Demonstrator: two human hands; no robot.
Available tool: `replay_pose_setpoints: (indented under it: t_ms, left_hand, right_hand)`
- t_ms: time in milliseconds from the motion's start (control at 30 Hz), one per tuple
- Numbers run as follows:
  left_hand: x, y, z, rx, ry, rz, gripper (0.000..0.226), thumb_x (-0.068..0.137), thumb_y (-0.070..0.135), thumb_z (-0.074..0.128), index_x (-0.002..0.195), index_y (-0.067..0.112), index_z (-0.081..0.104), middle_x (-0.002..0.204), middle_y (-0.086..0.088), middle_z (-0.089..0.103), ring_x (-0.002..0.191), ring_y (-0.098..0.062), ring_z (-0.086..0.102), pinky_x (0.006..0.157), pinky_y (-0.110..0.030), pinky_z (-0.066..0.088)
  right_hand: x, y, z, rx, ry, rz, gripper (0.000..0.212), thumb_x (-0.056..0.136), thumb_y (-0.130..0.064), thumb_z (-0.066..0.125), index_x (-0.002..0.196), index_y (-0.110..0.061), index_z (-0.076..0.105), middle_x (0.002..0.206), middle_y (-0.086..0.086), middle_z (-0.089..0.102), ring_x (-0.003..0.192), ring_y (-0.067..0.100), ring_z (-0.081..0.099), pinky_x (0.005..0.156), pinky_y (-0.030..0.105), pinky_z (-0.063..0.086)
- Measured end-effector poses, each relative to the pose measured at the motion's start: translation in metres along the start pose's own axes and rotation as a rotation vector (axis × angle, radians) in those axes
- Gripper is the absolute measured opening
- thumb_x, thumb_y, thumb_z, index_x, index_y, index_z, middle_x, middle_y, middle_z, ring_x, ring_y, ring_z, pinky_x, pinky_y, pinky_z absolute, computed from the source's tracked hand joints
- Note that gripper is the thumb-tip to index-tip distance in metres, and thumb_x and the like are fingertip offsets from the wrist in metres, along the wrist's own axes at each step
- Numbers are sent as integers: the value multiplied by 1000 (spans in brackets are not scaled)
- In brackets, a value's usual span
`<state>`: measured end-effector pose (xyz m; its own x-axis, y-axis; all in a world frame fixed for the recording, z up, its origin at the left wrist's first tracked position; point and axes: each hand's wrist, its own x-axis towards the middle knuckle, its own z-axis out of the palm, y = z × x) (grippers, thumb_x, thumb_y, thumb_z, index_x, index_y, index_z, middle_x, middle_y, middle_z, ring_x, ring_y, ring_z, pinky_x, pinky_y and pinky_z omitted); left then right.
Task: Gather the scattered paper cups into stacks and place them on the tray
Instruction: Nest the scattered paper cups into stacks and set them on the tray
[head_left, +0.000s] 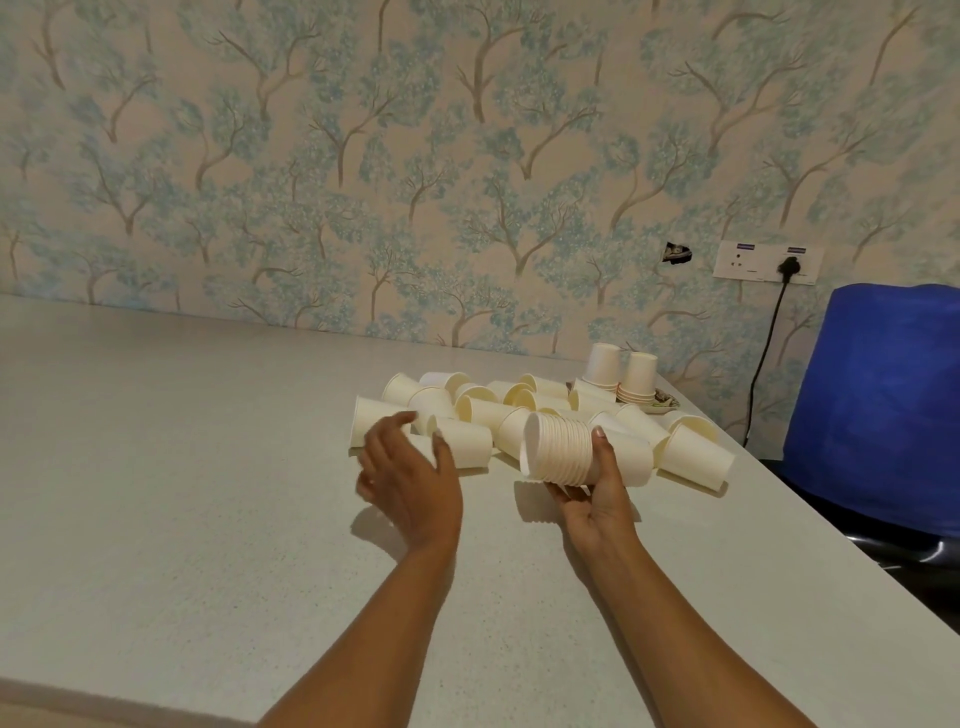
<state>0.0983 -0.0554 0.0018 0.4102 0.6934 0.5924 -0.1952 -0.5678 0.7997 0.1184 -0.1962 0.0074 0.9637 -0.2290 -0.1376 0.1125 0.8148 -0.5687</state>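
One stack (563, 451) in right hand (597, 499); left hand (410, 483) seemingly empty.

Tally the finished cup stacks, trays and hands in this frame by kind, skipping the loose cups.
Inverted stacks of cream paper cups on the small patterned tray: 2
Sideways nested stack of cream paper cups, gripped by the right hand: 1
Small patterned tray: 1
Hands: 2, with the left hand empty
Total: 6

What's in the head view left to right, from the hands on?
left hand → nested cup stack in the right hand → upturned cup stacks on the tray → wall socket → blue chair
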Motion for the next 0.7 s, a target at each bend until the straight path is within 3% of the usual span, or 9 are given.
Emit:
replay_pose_setpoints:
  t_ms: [100, 200, 333, 400, 533, 600, 700]
  left_hand:
    - [12, -10, -1, -6, 36, -207, 46, 78, 14, 66, 119, 7, 47, 127, -16, 49, 119, -33, 43, 94, -46, 32]
    - [17, -19, 0, -53, -35, -375, 50, 84, 14, 60, 128, 8, 37, 133, -16, 46, 123, -34, 42, 104, -44, 29]
    - [14, -29, 2, 0, -133, -477, 34, 95, 22, 43, 128, 14, 41, 125, -14, 58, 116, -36, 52, 105, -51, 34]
    - [15, -29, 1, -12, -123, -476, 32, 97, 22, 37, 127, 15, 45, 123, -13, 59, 114, -35, 53, 102, -53, 38]
    - [20, -16, -2, -218, -6, -422, 30, 98, 13, 34, 122, 3, 48, 122, -19, 57, 109, -35, 56, 91, -47, 49]
    - [17, -9, -2, -314, 16, -342, 26, 97, 12, 34, 116, 0, 49, 118, -19, 57, 102, -30, 56, 78, -37, 50]
    - [5, 1, 1, -420, -64, -171, 21, 97, 11, 37, 107, -1, 51, 105, -14, 58, 90, -19, 51, 62, -9, 42]
  right_hand:
    - [0, -1, -1, 5, -3, 7, 59, 83, -19, 66, 135, -16, 38, 134, 15, 50, 120, 32, 50, 93, 51, 48]
    - [0, 0, 0, -5, -3, 15, 58, 83, -19, 66, 134, -17, 38, 133, 15, 51, 120, 32, 51, 93, 52, 48]
    - [-1, 1, 1, -21, -7, 19, 60, 83, -20, 66, 135, -17, 38, 132, 14, 52, 119, 31, 52, 74, 45, 56]
    - [0, 1, 1, -25, -18, 17, 60, 83, -21, 66, 136, -18, 37, 133, 13, 52, 119, 31, 53, 70, 42, 56]
    - [1, 1, 1, -10, -34, 24, 58, 84, -20, 65, 136, -18, 39, 134, 14, 51, 120, 31, 52, 83, 48, 53]
    - [0, 1, 2, -5, -34, 29, 58, 83, -20, 65, 135, -18, 39, 133, 14, 51, 120, 32, 51, 86, 49, 51]
    - [-1, 3, 2, -1, -41, 39, 59, 84, -19, 65, 136, -18, 38, 134, 14, 50, 120, 32, 51, 82, 48, 52]
